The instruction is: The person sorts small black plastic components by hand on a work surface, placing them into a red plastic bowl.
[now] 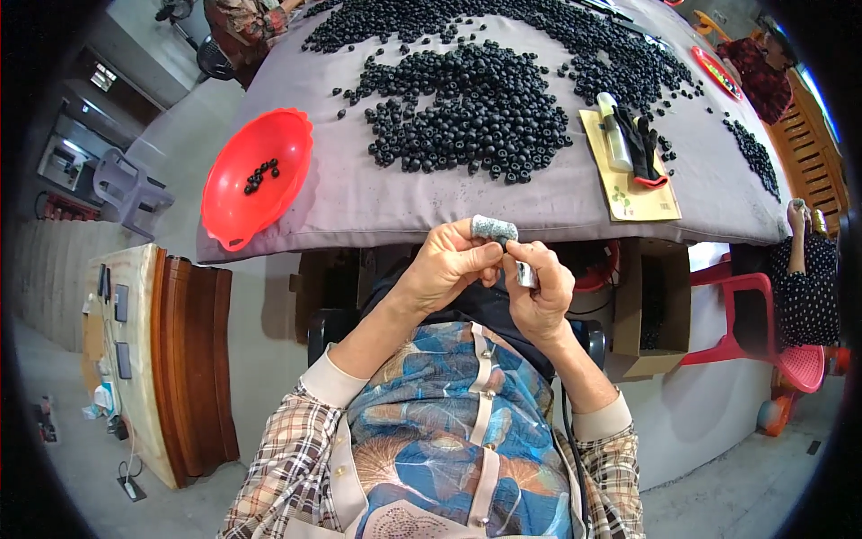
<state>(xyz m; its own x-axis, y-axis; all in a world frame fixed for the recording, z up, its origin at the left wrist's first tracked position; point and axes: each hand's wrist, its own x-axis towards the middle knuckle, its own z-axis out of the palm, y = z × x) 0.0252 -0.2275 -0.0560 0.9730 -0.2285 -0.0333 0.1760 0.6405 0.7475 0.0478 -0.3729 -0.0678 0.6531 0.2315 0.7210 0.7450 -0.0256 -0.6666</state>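
My left hand and my right hand meet in front of the table's near edge, fingertips together. A grey-white patterned wrap covers my left index finger. Pinched at the left fingertips is a small dark piece, apparently a black bead, mostly hidden. My right fingers are closed too; a shiny silver piece shows at them, and I cannot tell whether it is worn or held. Beyond my hands lies a heap of round black beads, some with visible holes. A red scalloped bowl at the left contains several beads.
Grey cloth covers the table. Right of the heap, a tan card bears a clear bottle and a black glove with red trim. Below stands a cardboard box. Other people sit around; a red chair is at right.
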